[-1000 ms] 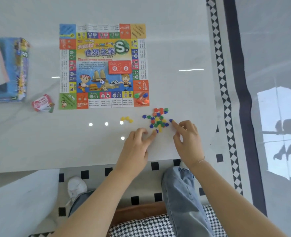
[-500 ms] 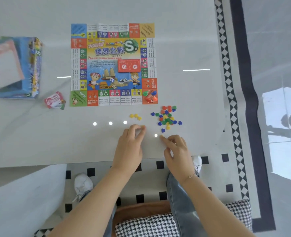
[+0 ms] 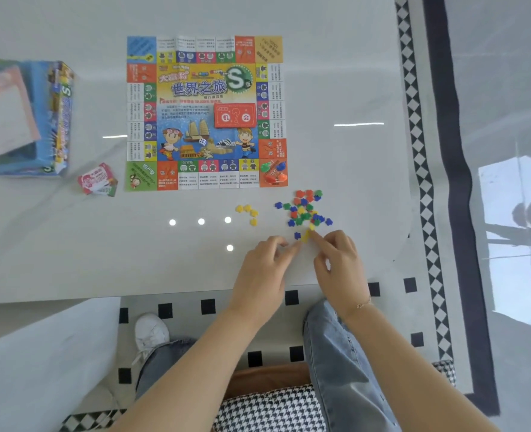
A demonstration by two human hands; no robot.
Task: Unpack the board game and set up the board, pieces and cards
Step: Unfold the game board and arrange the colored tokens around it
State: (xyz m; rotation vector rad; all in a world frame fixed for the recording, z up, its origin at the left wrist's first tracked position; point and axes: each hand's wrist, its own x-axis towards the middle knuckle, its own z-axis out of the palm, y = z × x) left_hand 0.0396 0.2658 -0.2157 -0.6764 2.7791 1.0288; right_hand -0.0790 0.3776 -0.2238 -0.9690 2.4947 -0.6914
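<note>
Your right hand (image 3: pixel 339 263) pinches a yellow piece (image 3: pixel 307 236) by the mixed pile (image 3: pixel 304 210) near the worktop's (image 3: pixel 70 244) front edge; left hand (image 3: pixel 265 269) fingers loosely curled, empty (board (image 3: pixel 206 113) lies beyond).

Domestic living space. A glossy white marble-look bench (image 3: pixel 320 73) stands on a rug (image 3: pixel 438 182) with a black-and-white diamond border. Below the bench edge, a houndstooth cushion (image 3: pixel 273 410) is visible. Right of the rug, polished floor tiles (image 3: pixel 513 88) reflect a window.
</note>
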